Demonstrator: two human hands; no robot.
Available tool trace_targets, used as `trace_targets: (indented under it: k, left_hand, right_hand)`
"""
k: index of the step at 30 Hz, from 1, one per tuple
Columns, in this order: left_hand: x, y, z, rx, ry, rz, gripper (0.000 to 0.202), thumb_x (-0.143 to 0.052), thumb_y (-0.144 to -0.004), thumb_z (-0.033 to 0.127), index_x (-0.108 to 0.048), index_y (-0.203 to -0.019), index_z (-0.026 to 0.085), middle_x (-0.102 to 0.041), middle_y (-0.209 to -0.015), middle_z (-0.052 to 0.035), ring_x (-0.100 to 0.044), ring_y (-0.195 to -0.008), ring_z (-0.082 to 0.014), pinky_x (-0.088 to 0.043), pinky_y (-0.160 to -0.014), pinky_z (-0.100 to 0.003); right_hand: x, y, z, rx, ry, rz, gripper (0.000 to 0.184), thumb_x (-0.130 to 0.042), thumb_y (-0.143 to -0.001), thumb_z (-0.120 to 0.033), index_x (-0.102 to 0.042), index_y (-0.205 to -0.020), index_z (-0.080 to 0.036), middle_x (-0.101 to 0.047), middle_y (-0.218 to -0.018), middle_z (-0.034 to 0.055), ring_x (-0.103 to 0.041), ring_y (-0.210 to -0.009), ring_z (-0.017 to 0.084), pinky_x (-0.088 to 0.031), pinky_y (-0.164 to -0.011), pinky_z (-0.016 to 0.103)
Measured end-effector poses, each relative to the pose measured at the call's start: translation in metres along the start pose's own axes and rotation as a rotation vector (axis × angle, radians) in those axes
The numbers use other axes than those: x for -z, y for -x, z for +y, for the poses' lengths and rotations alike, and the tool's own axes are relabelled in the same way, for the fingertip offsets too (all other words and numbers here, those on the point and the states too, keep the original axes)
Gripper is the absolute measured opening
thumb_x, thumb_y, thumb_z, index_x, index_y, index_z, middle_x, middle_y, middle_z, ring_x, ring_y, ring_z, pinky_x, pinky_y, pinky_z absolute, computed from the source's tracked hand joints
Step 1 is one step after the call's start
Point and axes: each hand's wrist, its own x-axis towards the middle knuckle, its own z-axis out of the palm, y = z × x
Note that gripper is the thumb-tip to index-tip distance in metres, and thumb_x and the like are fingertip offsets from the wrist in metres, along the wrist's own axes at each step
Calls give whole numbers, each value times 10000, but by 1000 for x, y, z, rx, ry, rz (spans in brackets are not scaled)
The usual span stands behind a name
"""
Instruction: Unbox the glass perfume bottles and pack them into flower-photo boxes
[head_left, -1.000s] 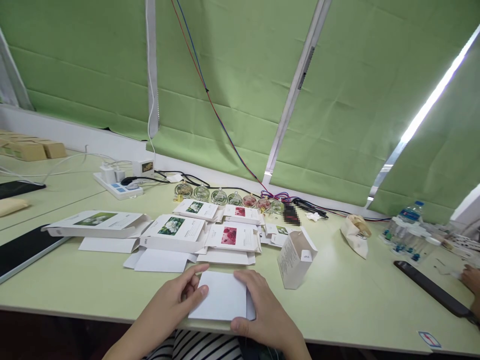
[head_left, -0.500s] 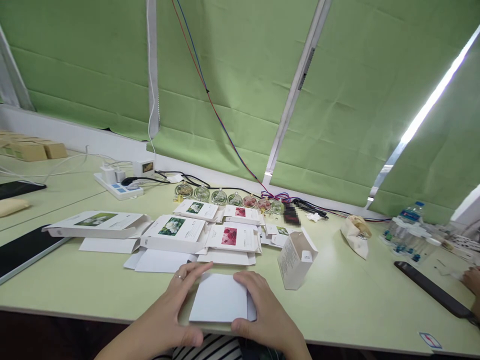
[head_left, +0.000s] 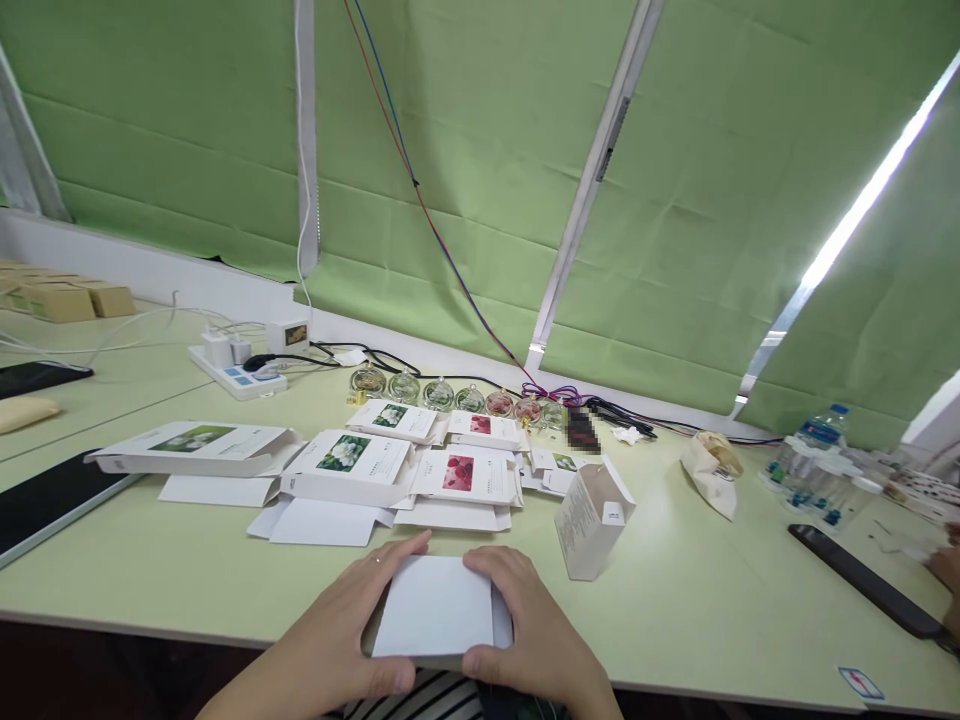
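L hand (head_left: 349,622) half-open, cupped along L edge of 1 white card (head_left: 433,607); can't tell if it grips. R hand (head_left: 534,632) closed on card's R side, thumb low, fingers up top. Card's at near edge of pale green table (head_left: 697,610); striped cloth (head_left: 431,697) below, mostly hidden. Beyond: 1 upright box (head_left: 589,525), top open, R of 5 flower-pic boxes (head_left: 352,457), plus a 6th partly behind it. Another person's hand (head_left: 948,562), R edge, cut off & blurry. Farther: 7 glass bottles (head_left: 439,393) in a row; dark patch (head_left: 583,429) pixelated. Back: green blinds (head_left: 465,130).
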Motion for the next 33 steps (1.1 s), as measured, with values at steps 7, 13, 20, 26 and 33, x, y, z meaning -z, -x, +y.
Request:
trace_targets:
  k: [7, 13, 20, 26, 33]
  left_hand:
    - [1, 0, 2, 10, -17, 8, 823, -668, -699, 516, -308, -1405, 294, -364, -1446, -71, -401, -1263, -318, -363, -1027, -414]
    - [2, -2, 6, -21, -39, 37, 804, -642, -709, 548, -312, -1396, 295, -419, -1383, -90, -393, -1249, -327, -387, -992, -468]
    - [0, -1, 3, -3, -29, 33, 824, -653, -700, 550, -303, -1402, 296, -360, -1441, -83, -391, -1268, -325, -371, -1015, -445]
    - [-1, 0, 0, -4, -34, 63, 823, -666, -690, 533, -325, -1397, 286, -379, -1438, -79, -417, -1256, -328, -388, -1006, -432]
    - [-2, -2, -2, -39, -104, 88, 801, -664, -699, 525, -354, -1391, 268, -374, -1446, -83, -382, -1287, -325, -347, -1038, -448]
  right_hand:
    - [-2, 1, 4, 3, -16, 7, 769, -662, -667, -601, -426, -1300, -235, -425, -1358, 86, -345, -1265, 277, -287, -1061, 401]
    - [-6, 2, 9, -1, -24, 16, 771, -654, -702, -560, -375, -1337, -224, -372, -1398, 93, -321, -1285, 272, -269, -1075, 404]
    - [-4, 0, 8, 18, -39, 21, 743, -679, -689, -538, -408, -1310, -233, -429, -1355, 78, -355, -1248, 274, -286, -1062, 402]
    - [-5, 1, 9, 21, -55, 25, 734, -688, -685, -532, -414, -1304, -248, -433, -1353, 72, -359, -1245, 279, -290, -1059, 410]
    - [-5, 1, 10, 23, -35, 18, 750, -688, -682, -534, -413, -1318, -246, -424, -1379, 82, -350, -1271, 293, -291, -1067, 438]
